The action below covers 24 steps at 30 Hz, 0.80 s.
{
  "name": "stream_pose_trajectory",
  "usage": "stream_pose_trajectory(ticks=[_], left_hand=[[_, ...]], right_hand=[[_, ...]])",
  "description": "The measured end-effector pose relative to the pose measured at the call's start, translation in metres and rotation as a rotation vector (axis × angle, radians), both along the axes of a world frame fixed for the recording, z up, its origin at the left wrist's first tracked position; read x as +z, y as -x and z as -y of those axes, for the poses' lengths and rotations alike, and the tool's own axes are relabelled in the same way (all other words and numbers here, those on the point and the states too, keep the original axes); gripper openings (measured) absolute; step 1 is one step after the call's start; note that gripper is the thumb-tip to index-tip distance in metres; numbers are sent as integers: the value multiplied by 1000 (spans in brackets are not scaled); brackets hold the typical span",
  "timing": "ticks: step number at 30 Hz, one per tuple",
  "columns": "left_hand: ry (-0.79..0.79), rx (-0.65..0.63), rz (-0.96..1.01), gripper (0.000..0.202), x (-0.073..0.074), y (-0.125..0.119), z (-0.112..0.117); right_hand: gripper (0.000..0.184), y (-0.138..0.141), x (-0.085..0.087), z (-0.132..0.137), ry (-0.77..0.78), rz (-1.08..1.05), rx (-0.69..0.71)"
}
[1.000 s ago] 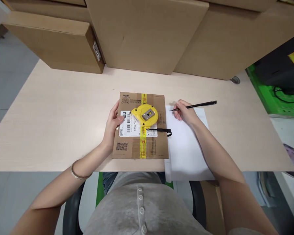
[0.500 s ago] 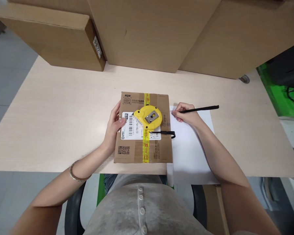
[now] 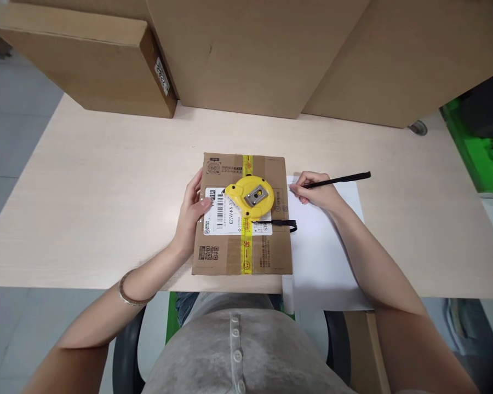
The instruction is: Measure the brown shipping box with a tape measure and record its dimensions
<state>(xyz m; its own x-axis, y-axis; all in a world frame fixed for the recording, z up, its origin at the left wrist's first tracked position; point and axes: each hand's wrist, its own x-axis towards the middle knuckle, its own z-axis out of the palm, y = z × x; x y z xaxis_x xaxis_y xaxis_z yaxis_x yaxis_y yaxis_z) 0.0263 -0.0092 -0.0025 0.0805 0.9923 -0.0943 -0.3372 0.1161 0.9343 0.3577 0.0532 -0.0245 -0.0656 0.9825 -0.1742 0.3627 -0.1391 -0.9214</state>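
Note:
My left hand (image 3: pixel 191 213) grips the left edge of a taped cardboard box (image 3: pixel 225 260), with its thumb on the top face and its fingers down the side. A yellow tape measure (image 3: pixel 252 198) lies on the box, partly covering a white shipping label (image 3: pixel 214 224); its black strap hangs past the box's right edge. Pinched in my right hand (image 3: pixel 312 191) is a black pen (image 3: pixel 345 179), its tip end low over white paper (image 3: pixel 320 257). That sheet lies beside the box, reaching past the table's front edge.
Along the back of the table (image 3: pixel 86 180) lean large cardboard sheets or boxes (image 3: pixel 246 54). A flatter cardboard box (image 3: pixel 86 65) stands at the back left. A round metal piece (image 3: pixel 418 128) sits at the back right. Chair arms (image 3: pixel 127 350) flank my body below the table edge.
The whole view has shifted very slightly. Both hands, the box, the tape measure and the pen keep almost the same places relative to one another.

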Motion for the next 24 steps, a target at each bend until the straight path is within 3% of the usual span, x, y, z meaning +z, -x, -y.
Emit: stream_pose_trajectory(ticks=[24], left_hand=[[-51,-23,10,61,-7,7,-2]], right_hand=[[37,-4,-2,-1,-16,27,10]])
